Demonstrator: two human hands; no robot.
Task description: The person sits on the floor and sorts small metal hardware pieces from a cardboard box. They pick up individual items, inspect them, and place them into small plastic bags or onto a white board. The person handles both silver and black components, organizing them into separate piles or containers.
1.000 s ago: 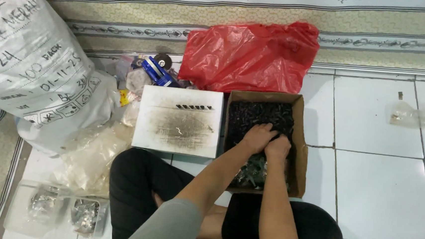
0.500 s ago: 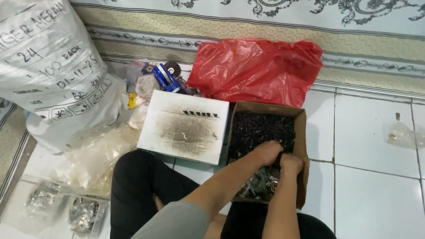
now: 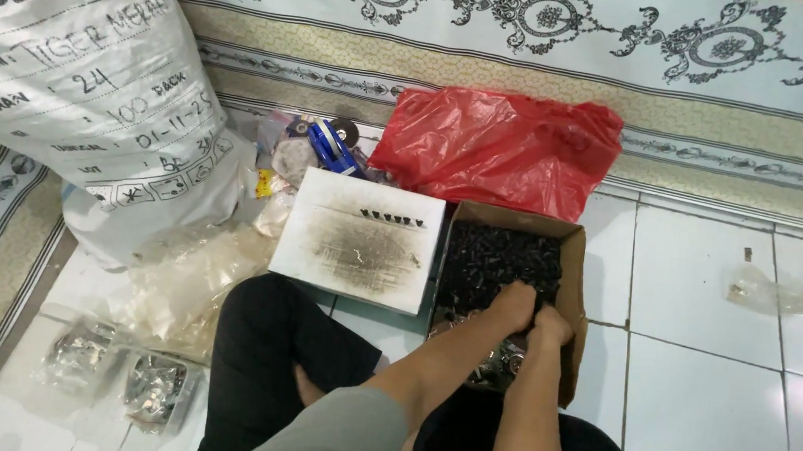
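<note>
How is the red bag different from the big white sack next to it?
The red bag is thin, glossy plastic, crumpled low behind the cardboard box; the white sack is far bigger, stuffed full, and has dark writing on it. The red bag is plain, without markings. Both sit on the floor by the patterned carpet.

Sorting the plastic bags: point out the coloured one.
The red plastic bag, crumpled against the carpet edge behind the cardboard box; the other bags, left and right on the tiles, are clear.
</note>
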